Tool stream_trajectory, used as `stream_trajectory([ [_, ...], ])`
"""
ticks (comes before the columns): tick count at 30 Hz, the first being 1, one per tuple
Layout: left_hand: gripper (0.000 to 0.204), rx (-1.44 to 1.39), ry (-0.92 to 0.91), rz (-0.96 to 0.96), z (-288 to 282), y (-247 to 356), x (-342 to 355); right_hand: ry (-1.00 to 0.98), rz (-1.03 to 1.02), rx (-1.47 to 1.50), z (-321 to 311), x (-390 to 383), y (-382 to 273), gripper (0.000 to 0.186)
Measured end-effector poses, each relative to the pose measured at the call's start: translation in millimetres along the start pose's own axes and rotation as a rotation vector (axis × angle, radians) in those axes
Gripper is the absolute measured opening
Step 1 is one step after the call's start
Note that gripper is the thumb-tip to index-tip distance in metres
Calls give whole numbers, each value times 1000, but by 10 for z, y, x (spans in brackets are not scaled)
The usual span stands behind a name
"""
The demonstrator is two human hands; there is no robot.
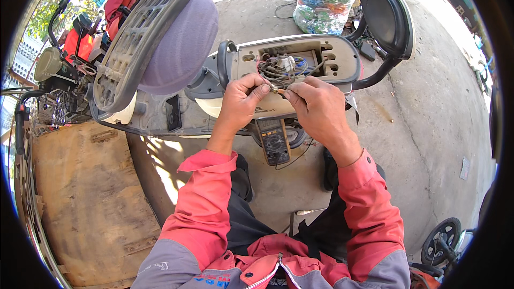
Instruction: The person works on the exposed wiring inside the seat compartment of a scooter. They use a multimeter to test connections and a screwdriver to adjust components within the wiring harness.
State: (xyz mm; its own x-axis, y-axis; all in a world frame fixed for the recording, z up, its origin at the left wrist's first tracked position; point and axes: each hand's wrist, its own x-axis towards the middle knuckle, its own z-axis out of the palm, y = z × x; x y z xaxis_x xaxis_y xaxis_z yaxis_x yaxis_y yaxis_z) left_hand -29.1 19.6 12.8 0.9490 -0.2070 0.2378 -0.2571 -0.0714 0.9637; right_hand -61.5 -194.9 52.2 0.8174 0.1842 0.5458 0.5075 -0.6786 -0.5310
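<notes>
My left hand (241,99) and my right hand (321,108) meet above the near edge of a scooter's open seat compartment (247,64). Thumb and forefinger of each are pinched on a thin wire (274,89), whose small joint between the fingertips is too fine to make out. Just beyond them, a tangle of grey, red and blue cables (276,68) with a white plug (288,63) fills the compartment. Below my hands, a multimeter (274,143) with a dark face and yellowish rim hangs against the scooter's side, a black lead curving from it.
The scooter seat (184,43) is tipped up at the left, and a padded backrest (386,18) stands at the right. A dark phone (173,112) lies on the footboard. Beyond are a bag of plastic scraps (324,6); nearer, a plywood sheet (88,203) and a small wheel (441,241).
</notes>
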Motion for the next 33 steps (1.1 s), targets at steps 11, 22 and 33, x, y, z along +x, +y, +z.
stream_trajectory([
  [11, 11, 15, 5, -16, 4, 5, -4, -1, 4, 36, 21, -18, 26, 16],
  [22, 12, 18, 18, 8, 25, -20, 7, 11, 8, 47, 38, -29, 45, 16],
  [33, 16, -20, 35, -14, 31, -5, -1, 13, 26, 14, 57, -31, 15, 15],
])
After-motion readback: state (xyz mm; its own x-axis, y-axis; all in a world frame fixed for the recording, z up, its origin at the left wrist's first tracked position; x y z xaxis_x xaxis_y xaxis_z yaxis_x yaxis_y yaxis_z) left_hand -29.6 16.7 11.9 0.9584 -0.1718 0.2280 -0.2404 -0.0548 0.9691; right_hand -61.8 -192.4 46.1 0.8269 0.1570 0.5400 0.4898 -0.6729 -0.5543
